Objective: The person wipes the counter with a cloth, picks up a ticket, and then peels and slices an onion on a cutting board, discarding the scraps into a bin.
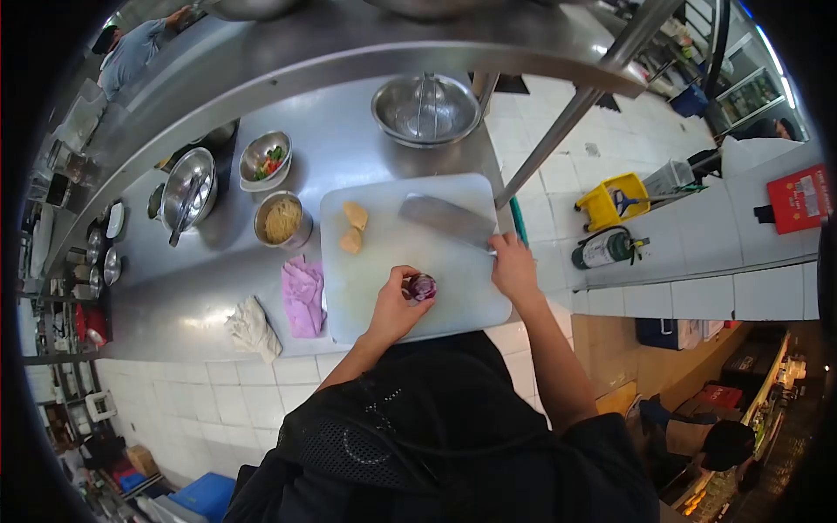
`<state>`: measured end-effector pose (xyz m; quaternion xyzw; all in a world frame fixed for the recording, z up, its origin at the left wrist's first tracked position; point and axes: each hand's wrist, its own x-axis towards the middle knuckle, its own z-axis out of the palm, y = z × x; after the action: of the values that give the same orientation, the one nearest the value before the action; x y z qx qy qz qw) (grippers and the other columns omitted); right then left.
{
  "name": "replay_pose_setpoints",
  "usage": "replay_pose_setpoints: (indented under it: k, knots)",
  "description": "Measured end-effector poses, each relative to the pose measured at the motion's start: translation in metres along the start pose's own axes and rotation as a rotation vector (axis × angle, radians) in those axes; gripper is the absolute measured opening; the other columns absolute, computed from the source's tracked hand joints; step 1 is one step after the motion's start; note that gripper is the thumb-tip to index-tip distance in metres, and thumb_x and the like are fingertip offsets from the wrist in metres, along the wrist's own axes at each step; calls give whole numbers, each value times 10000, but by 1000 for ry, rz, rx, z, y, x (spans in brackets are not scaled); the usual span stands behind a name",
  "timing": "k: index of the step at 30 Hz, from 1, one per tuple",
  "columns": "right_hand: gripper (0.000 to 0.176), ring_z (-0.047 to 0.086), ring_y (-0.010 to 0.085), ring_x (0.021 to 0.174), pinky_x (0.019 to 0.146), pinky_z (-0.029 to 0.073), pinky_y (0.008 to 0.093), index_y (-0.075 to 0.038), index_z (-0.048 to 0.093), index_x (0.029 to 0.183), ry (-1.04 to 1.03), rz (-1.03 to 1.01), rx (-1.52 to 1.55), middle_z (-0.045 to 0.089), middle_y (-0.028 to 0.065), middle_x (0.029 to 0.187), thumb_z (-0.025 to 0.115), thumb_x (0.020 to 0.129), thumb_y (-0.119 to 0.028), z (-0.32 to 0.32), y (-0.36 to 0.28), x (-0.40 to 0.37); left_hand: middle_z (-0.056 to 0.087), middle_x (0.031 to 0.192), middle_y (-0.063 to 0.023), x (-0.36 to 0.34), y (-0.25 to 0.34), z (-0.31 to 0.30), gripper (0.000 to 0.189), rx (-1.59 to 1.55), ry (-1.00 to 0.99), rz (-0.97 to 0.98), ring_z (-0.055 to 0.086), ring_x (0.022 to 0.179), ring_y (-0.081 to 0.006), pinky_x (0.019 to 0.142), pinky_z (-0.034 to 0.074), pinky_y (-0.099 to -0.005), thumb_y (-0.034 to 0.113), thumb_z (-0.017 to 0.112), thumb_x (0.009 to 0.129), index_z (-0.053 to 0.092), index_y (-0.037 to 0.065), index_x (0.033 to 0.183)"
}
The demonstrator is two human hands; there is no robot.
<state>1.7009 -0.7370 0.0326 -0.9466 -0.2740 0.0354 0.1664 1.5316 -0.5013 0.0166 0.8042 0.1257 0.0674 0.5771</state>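
Observation:
My left hand [399, 305] holds a purple onion piece [422, 288] over the lower middle of the white cutting board [366, 292]. At the board's right edge, my right hand [514, 266] is closed on the handle of a broad cleaver [446, 221]. The blade lies flat or nearly flat over the board's upper right, pointing left. Two pale tan pieces [353, 228] sit at the board's upper left, apart from the blade and the onion.
Left of the board are a pot of shredded food [283, 220], a purple cloth [303, 298], a bowl of cut vegetables [265, 161] and a whitish cloth [254, 328]. A metal bowl [425, 111] stands behind. A shelf edge [349, 63] crosses above. Other people are farther off.

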Motion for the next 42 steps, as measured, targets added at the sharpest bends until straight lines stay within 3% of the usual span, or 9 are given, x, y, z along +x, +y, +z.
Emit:
replay_pose_setpoints:
  k: [6,9,10,12,16,20,23,28,42]
  knots:
    - [459,696,473,965,785,534,593,-66,511,1243,-220,-43,135,692,244,1077,619,799,-23,-35,-4,9,645,863,-49,-14,16,32,475,104,-2,-155,585,782,-162,762,534,-324,150,912,781,618,43,1137]
    - [450,687,493,954,797,524,597,-58,495,1244,-315,72,334,701,265,956,605,809,-32,-45,-11,-22,646,931,-50,-13,2,43,412,55,72,-136,588,826,-141,769,526,-317,136,875,847,616,32,1151]
    - [401,681,510,917,804,517,600,-52,492,1273,-328,85,475,699,289,905,618,895,-94,-46,-12,-38,646,931,-50,-16,-8,49,412,64,66,-161,588,826,-141,769,526,-317,136,875,847,616,32,1151]
    - [380,681,513,911,806,515,605,-49,489,1293,-375,146,553,701,295,916,608,942,-129,-57,-22,-70,640,1038,-60,-18,-27,59,313,-261,231,-68,586,889,-133,804,515,-308,121,793,943,622,18,1184]
    - [361,687,507,894,815,525,597,-61,483,1371,-444,166,571,705,297,943,560,1047,-201,-60,-26,-116,633,1105,-65,-16,-23,71,270,-20,309,27,596,930,-150,832,506,-305,159,680,1035,620,9,1252]
    - [380,703,487,877,803,550,582,-63,485,1395,-467,131,578,706,279,959,549,1034,-163,-59,-26,-133,636,1094,-71,-15,-28,79,266,42,368,58,600,922,-150,814,506,-305,174,648,1059,611,10,1265]
    - [433,719,455,830,756,575,566,-55,482,1419,-485,102,516,700,252,945,559,996,-113,-61,-28,-141,633,1092,-88,-16,-23,82,309,-74,371,-95,589,970,-149,896,497,-305,231,614,1090,560,0,1288]
    - [529,707,426,717,644,582,544,-68,484,1473,-550,60,428,698,201,938,591,955,-63,-61,-31,-150,611,1014,-62,-13,-27,85,263,-10,429,-3,584,854,-124,774,500,-280,236,613,1084,533,25,1221]
    - [553,713,436,741,666,583,540,-40,456,1454,-634,60,439,692,215,909,602,921,-39,-72,-33,-141,582,1078,-51,-13,-28,84,236,16,435,20,568,885,-118,770,489,-270,246,615,1089,553,32,1164]
